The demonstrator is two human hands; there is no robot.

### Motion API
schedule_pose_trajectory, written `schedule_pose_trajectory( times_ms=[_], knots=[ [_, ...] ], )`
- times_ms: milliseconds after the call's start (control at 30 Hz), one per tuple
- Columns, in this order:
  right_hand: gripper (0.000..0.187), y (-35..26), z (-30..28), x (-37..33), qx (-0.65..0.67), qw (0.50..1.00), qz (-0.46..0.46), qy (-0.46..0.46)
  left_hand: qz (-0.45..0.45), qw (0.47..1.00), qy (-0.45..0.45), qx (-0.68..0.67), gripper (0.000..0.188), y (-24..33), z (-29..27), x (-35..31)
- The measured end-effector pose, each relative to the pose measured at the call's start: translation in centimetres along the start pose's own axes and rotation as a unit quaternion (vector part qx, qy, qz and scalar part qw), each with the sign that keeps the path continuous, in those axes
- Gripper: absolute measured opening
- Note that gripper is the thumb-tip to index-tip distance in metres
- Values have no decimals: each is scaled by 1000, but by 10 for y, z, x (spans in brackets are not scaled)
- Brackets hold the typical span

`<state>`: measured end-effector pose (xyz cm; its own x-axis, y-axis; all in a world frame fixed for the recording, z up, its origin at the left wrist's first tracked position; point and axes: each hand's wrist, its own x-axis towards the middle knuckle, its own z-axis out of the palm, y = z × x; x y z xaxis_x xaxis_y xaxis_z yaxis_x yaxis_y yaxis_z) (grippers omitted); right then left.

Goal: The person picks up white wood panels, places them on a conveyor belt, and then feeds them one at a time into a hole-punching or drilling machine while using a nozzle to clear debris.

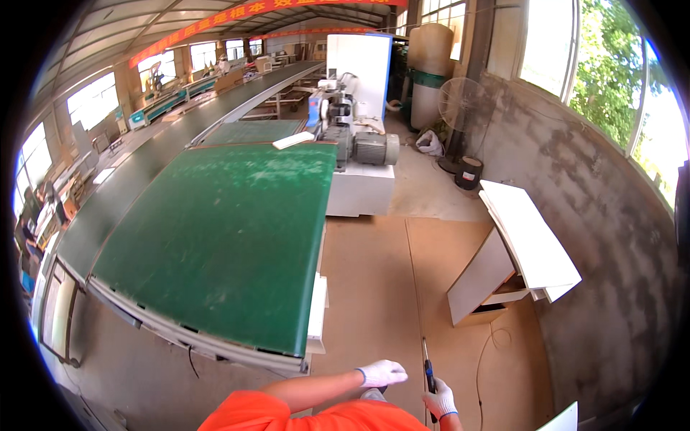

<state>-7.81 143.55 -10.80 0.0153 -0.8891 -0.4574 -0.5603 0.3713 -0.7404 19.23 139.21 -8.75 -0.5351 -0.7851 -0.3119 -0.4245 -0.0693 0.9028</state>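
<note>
One screwdriver [428,363] in right hand [440,399] grip, tip pointing fwd/up.

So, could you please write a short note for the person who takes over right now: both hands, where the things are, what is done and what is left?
Left hand: white glove, closed loosely, holds nothing visible, in front of the body.
Right hand: white glove, gripping a thin tool with a dark handle, its tip pointing away over the brown board floor.
Things: the green conveyor belt is to the left, with one small white board at its far end. White panels are stacked against the wall on the right.
Done: the tool is in hand.
Left: the tool touches no workpiece yet; the panels lie untouched.
</note>
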Motion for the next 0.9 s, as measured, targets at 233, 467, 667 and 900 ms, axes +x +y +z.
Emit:
schedule_pose_trajectory(
  times_ms=[233,467,667,900],
  knots=[
    [42,-144,-45,89,-60,985,-156,43,-105,977,-9,-187,61,57,-27,134],
    [40,-196,-61,184,-27,981,-189,-21,-113,961,40,-250,57,40,-105,203],
    [51,-245,-39,300,-25,981,-180,-72,-90,963,34,-251,54,18,-213,254],
    [58,-341,-19,383,-122,989,-79,-7,-127,970,-69,-194,46,-2,-350,317]
  ],
)
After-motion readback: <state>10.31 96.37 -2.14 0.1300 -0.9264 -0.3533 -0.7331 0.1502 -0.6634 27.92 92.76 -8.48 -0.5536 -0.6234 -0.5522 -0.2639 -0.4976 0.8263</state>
